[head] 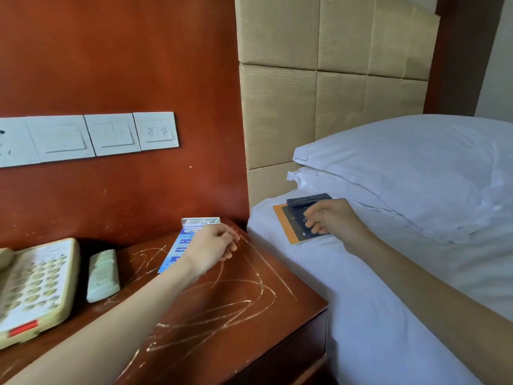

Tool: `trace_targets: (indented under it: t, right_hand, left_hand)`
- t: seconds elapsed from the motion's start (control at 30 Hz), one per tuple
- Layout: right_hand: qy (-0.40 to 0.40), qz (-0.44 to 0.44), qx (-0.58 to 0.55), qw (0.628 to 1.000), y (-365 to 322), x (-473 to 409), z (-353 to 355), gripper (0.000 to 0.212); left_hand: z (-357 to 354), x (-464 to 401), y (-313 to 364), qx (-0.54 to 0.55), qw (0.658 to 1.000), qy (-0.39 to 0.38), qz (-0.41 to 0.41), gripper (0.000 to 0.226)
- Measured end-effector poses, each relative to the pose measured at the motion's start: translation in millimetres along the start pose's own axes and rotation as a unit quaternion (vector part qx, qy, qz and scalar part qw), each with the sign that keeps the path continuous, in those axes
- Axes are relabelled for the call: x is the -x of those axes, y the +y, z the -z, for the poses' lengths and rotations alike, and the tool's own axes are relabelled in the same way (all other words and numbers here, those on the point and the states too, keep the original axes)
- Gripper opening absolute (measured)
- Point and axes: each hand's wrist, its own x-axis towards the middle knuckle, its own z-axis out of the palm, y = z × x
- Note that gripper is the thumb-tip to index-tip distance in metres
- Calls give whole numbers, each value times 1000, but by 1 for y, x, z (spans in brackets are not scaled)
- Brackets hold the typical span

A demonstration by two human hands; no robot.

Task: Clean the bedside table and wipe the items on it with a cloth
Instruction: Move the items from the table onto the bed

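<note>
The tabletop (236, 309) is dark red-brown wood, its surface marked with pale curved streaks across the middle and toward the front edge. The left hand (211, 250) reaches over its rear right part, fingers loosely curled with the tips down near the wood; whether it pinches the card beneath it cannot be told. Directly under and behind this hand lies a blue-and-white card (179, 247), partly covered by the wrist, and just beyond the fingertips at the wall stands a clear acrylic holder (200, 220). To the left of this hand, apart from it, a pale remote (102, 275) lies flat on the wood. Further left, a cream telephone (33, 290) with rows of round keys and a red label sits at the tabletop's edge.

The right hand (331, 218) rests on the bed (374, 315), to the right of the tabletop, fingers bent down onto a dark booklet (298, 222); its grip is not plain. Under the booklet an orange sheet (283, 222) shows at the left and lower edges. Just beyond the fingers a second small dark booklet (308, 200) lies on the pile. Two white pillows (416, 173) are stacked to the right of this hand. No cloth is visible.

On the red wall panel above the left hand is a row of white switch plates (111, 134).
</note>
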Motion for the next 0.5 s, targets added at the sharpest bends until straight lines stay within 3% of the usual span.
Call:
trace_targets:
  t: [0.3, 0.43, 0.5]
  right_hand:
    - [-155, -44, -103, 981, -28, 11, -88, 11]
    - [-180, -99, -155, 966, -27, 6, -123, 18]
    - [-186, -134, -177, 957, -23, 1, -139, 20]
  left_hand:
    - [70, 2, -38, -104, 988, 115, 13, 21]
    - [94, -1, -58, -142, 975, 167, 40, 20]
    - [101, -3, -68, -154, 974, 150, 67, 24]
